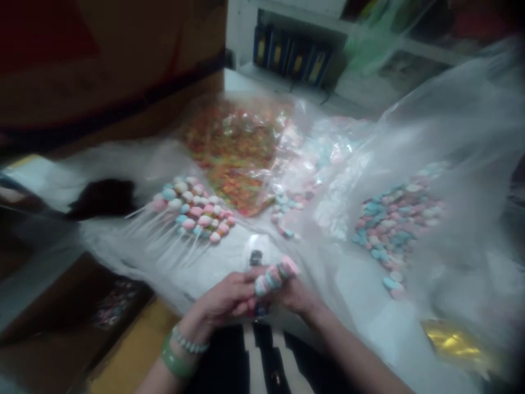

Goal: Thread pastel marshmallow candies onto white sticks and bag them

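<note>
One white table (229, 253), partly under clear plastic, carries most of the things. One large brown box (135, 65) stands at far left, its lower edge dark. At the far side there is one white shelf (303, 12) with four blue folders (293, 54). One open carton (53, 328) is at near left, below the edge of the table. One clear bag (241, 137) with orange candies lies in the far middle. To its right, pink, white and blue candies (397, 219) make a pile, too many and too blurred for counting. At left of the middle lies one bunch of candy sticks (200, 216), several tens of balls, the sticks pointing to near left.

Two hands meet at the near edge, in the middle. The left hand (234, 295) pinches the left end of one candy row (273, 279); the right hand (293, 295) touches its other end, but its fingers are hidden, so I cannot tell their grip. One gold wrapper (455, 342) lies at near right. Between it and the hands the white surface gives the widest room; toward the bunch the strip is narrower. One white tag (258, 249) sits just beyond the hands.
</note>
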Available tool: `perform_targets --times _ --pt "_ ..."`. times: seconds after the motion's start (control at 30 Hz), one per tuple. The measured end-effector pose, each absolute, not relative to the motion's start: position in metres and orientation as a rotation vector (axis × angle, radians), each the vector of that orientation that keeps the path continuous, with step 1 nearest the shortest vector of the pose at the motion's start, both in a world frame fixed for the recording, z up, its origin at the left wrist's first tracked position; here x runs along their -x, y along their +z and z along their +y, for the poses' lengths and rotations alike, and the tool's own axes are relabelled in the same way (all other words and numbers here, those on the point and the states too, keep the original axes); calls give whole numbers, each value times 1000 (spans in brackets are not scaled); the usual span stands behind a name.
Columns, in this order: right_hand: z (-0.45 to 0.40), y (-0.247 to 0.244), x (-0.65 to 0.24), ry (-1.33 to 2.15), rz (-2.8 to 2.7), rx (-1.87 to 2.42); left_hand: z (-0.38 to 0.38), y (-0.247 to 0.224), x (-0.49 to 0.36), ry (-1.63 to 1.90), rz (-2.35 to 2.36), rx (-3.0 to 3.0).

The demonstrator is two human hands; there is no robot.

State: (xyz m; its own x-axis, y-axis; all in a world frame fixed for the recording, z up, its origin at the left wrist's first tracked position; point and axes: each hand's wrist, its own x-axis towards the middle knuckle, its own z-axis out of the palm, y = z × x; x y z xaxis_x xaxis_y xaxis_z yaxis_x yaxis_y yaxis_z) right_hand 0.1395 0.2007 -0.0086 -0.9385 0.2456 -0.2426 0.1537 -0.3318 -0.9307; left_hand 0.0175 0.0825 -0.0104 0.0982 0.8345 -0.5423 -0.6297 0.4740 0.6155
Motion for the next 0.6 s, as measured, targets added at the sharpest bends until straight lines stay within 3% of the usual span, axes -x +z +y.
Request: perform_targets --times 0.1,0.27,0.37,0.43,0.5,0.6 --pt "192 8 -147 2058 -2122 226 75 -1 0 1001 984 -363" --pt "182 46 -142 626 -2562 -409 69 37 34 812 1171 -765" --pt "190 63 -131 100 -2767 -546 70 58 25 618 1661 -1221" --pt "199 62 -120 193 -2843 -354 72 61 4 545 2155 -1381" --pt "205 52 -106 737 -2734 19 77 52 -17 619 2529 -1394" --pt "201 31 -84 1528 -2344 386 83 29 -32 1006 2656 -1306"
